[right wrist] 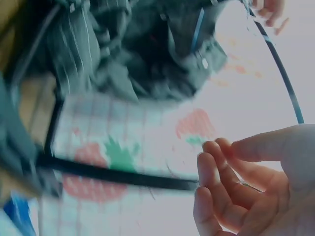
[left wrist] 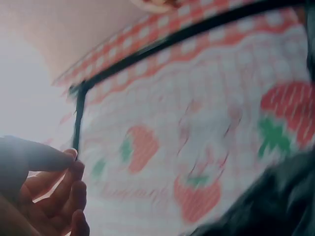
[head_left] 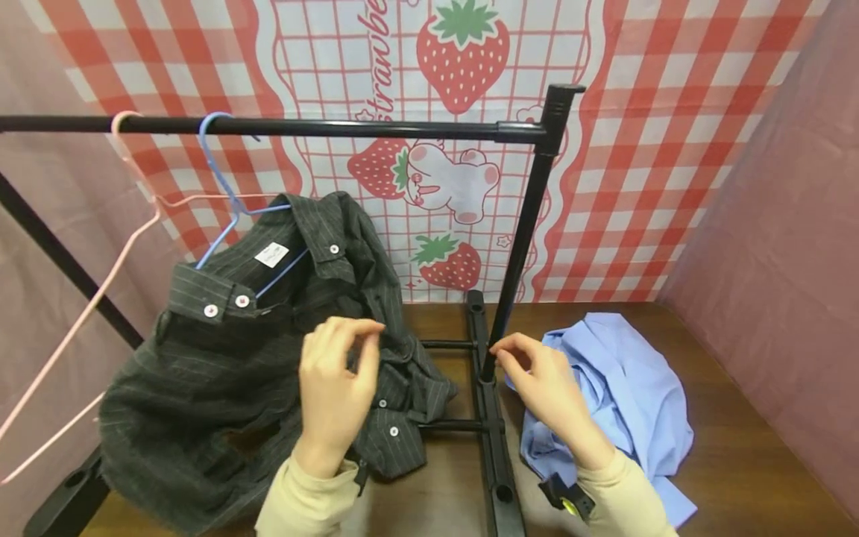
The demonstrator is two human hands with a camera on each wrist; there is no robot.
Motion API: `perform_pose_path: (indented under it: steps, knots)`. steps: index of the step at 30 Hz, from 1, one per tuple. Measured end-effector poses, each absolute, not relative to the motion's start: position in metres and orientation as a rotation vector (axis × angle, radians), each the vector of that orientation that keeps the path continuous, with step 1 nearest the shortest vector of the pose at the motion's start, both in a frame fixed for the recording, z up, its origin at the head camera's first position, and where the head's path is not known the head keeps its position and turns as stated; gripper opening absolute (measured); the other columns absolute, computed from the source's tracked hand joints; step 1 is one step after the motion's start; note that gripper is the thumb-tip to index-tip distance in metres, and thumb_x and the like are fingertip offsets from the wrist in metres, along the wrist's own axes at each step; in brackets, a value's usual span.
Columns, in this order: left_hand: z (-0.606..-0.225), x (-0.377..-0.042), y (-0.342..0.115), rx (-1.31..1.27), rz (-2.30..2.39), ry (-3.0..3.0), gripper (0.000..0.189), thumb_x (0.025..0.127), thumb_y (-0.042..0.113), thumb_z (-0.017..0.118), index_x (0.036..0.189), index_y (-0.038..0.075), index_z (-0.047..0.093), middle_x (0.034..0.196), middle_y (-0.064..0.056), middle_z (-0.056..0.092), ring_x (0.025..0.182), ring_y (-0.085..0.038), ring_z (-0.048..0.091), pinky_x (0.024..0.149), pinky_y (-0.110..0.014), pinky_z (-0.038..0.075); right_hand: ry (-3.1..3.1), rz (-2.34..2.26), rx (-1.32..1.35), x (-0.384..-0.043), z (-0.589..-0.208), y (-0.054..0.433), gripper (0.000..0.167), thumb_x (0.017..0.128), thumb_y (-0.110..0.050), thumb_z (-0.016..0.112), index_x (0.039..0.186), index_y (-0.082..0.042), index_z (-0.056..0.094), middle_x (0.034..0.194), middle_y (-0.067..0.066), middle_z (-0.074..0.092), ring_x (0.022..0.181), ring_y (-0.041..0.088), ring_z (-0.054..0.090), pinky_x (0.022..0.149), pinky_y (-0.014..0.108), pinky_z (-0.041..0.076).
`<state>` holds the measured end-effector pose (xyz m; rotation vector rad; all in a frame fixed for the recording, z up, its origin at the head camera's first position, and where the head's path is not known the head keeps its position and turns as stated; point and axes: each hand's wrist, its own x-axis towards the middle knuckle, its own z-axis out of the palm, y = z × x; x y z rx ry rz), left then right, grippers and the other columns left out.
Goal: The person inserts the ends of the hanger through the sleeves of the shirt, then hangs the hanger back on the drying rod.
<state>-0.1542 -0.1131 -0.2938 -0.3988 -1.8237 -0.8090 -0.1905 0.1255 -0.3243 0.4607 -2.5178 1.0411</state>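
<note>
A dark striped button shirt point(head_left: 268, 388) with a white neck label hangs from a blue hanger point(head_left: 224, 183) on the rack's rail. My left hand point(head_left: 335, 380) is in front of the shirt, its thumb and forefinger bent toward each other, nothing held. To the right, my right hand point(head_left: 540, 380) hovers in front of the rack's upright, fingers loosely curved and holding nothing. Behind and beside it a light blue garment point(head_left: 624, 388) lies crumpled on the table. In the right wrist view the thumb and fingertips point(right wrist: 209, 147) of that hand come close together.
The black rack's rail point(head_left: 376, 129) crosses the view and joins an upright point(head_left: 526, 224) at right; its foot point(head_left: 493, 447) stands on the wooden table point(head_left: 758, 455). A bare pink hanger point(head_left: 87, 313) hangs left of the shirt. Behind is a strawberry-print cloth point(head_left: 644, 149).
</note>
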Motion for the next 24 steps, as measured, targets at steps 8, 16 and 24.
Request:
perform_pose_path:
  steps: [8,16,24]
  knots:
    - [-0.309,-0.179,-0.055,-0.537,-0.853,-2.105,0.01,0.078,0.005,0.064,0.084,0.012,0.065,0.077,0.003,0.061,0.069,-0.013,0.053,0.064,-0.027,0.038,-2.527,0.856,0.281,-0.179,-0.306,0.191,0.017,0.089,-0.021,0.056,0.1,-0.011,0.065,0.087,0.005,0.068,0.073,0.018,0.059,0.062,0.028,0.043]
    - [-0.341,-0.183,0.0,-0.703,-0.767,-2.423,0.025,0.08,0.024,0.066,0.103,0.014,0.061,0.088,0.004,0.06,0.075,-0.008,0.054,0.067,-0.022,0.043,-2.528,0.831,0.127,-0.188,-0.315,0.212,0.024,0.089,-0.025,0.055,0.104,-0.008,0.064,0.088,0.014,0.066,0.074,0.025,0.06,0.061,0.032,0.042]
    - [-0.359,-0.184,0.025,-0.901,-0.522,-2.731,0.059,0.083,0.043,0.061,0.13,0.011,0.045,0.119,-0.004,0.055,0.104,-0.016,0.056,0.087,-0.029,0.045,-2.653,0.702,0.094,-0.196,-0.326,0.222,0.032,0.087,-0.022,0.056,0.107,0.003,0.058,0.092,0.024,0.064,0.078,0.036,0.06,0.063,0.044,0.046]
